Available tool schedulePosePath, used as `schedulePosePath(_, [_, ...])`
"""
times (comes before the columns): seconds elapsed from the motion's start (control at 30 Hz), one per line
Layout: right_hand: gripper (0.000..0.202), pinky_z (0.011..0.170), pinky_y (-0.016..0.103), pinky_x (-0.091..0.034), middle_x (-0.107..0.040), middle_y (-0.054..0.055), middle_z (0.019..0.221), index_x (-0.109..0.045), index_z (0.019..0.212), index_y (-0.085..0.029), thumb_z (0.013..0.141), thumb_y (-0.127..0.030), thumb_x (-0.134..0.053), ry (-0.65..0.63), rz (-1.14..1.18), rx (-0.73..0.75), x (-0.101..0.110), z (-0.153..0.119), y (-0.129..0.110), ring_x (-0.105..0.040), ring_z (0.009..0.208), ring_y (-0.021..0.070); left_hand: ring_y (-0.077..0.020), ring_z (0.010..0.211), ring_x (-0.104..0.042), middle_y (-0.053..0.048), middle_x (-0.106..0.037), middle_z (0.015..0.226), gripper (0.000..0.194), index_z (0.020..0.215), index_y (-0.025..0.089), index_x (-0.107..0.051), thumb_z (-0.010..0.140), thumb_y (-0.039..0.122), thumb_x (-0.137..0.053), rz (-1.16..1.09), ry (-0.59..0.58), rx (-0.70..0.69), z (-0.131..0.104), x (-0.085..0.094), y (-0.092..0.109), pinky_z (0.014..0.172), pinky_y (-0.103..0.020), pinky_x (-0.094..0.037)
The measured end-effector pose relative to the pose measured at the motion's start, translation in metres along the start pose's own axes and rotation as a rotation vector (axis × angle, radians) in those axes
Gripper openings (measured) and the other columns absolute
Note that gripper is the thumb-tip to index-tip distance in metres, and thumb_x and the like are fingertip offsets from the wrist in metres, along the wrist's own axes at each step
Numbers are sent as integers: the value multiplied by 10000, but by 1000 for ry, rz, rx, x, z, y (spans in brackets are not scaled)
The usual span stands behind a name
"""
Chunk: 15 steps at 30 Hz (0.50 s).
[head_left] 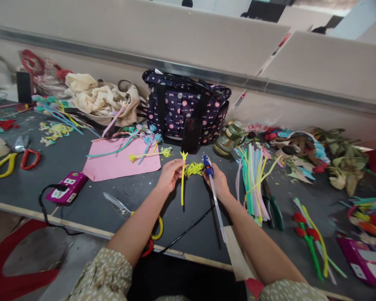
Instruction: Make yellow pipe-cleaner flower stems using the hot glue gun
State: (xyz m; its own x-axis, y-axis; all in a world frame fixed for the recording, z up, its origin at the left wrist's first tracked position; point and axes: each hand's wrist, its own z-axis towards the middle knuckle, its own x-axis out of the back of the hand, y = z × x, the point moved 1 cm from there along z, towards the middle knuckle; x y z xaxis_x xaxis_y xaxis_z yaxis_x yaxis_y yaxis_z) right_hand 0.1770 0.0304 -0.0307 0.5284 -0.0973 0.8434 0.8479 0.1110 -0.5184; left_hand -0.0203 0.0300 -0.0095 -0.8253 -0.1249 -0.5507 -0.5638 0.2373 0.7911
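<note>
Between the fingertips of my left hand (171, 173) is a yellow pipe cleaner stem (182, 190), held upright with small yellow pieces spread at its top. My right hand (218, 180) is wrapped round a blue glue gun (208, 166), whose nozzle points away from me. A long clear glue stick (218, 211) sticks out of its back towards me. On the table between both hands lies a pile of short yellow pieces (194, 169). Scissors (120, 205) with red and yellow handles lie partly hidden beneath my left forearm.
A dark patterned bag (188, 104) stands at the back, a phone (192, 134) leaning on it. Right of it are a jar (229, 138) and a bundle of pipe cleaners (252, 184). Pink paper (113, 161) bears finished stems. A purple box (67, 188) and more scissors (21, 152) lie left.
</note>
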Motion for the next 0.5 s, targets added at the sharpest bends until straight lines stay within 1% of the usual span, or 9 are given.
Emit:
schedulePosePath(0.1, [173, 566, 254, -332, -616, 27, 735, -498, 921, -222, 801, -348, -509, -20, -9, -4, 1, 0, 0, -562, 641, 195, -24, 429, -425, 17, -589, 606, 239, 734, 136, -657, 604, 301, -772, -3, 0, 2, 0, 0, -1, 398, -166, -307])
schedulePosePath(0.23, [193, 558, 253, -301, -644, 67, 836, -497, 937, -209, 786, -320, -545, -68, -94, -7, 0, 0, -3, -584, 714, 212, -25, 431, -422, 16, -582, 607, 227, 724, 135, -657, 612, 295, -772, -5, -15, -2, 1, 1, -2, 397, -166, -313])
schedulePosePath(0.33, [162, 545, 257, -279, -639, 65, 807, -500, 927, -208, 796, -299, -523, -68, -127, -11, -1, -1, -5, -581, 692, 210, -25, 435, -421, 11, -584, 614, 220, 715, 132, -652, 624, 296, -768, -11, -20, 1, 2, 1, -2, 397, -163, -318])
schedulePosePath(0.4, [166, 543, 257, -292, -620, 40, 738, -500, 915, -211, 780, -302, -532, -58, -76, -16, 1, -1, -6, -567, 643, 199, -25, 434, -425, 11, -587, 615, 213, 715, 132, -651, 627, 288, -767, -15, -15, 10, 1, 1, -2, 395, -161, -319])
schedulePosePath(0.5, [180, 578, 262, -362, -601, 7, 705, -499, 890, -218, 751, -315, -559, -17, 128, 18, 6, -3, -9, -555, 611, 176, -26, 428, -430, 15, -588, 602, 207, 722, 133, -653, 625, 274, -770, -19, 0, 24, 1, 1, -1, 391, -155, -317])
